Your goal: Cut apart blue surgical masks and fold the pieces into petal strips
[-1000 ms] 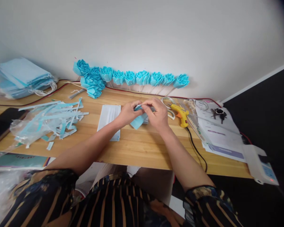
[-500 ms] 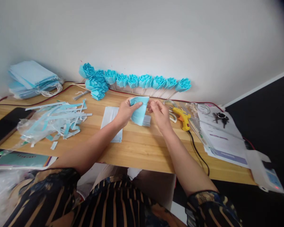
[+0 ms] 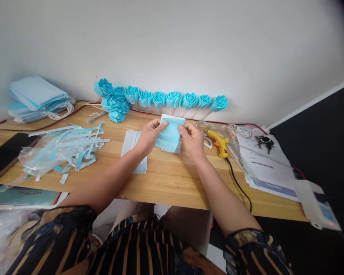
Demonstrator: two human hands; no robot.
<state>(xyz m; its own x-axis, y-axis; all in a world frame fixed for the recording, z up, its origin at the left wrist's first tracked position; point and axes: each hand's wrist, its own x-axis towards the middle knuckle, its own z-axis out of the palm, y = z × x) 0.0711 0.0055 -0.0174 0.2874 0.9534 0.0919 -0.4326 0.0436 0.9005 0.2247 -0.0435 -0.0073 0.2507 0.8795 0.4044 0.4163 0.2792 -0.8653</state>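
Observation:
A light-blue sheet of face-mask fabric (image 3: 171,134) is held up between both hands above the table. My left hand (image 3: 150,136) pinches its left edge, thumb in front. My right hand (image 3: 192,140) pinches the upper right corner between thumb and fingers. Close behind my left wrist, a small pile of pale sheets (image 3: 130,142) lies flat on the wood. A bit of another pale piece shows under the lower right of the held sheet; the rest of it is hidden.
Blue fabric flowers (image 3: 173,99) on sticks line the wall. Cut strips (image 3: 71,143) and a phone-like black slab (image 3: 5,154) lie left, below stacked masks (image 3: 38,95). A yellow glue gun (image 3: 221,143), papers (image 3: 268,164), keys (image 3: 265,141) and a white power strip (image 3: 315,202) are right.
My right hand has moved left and taken hold of the sheet's right edge. The sheet, bent in my left hand before, is now spread flatter between both hands.

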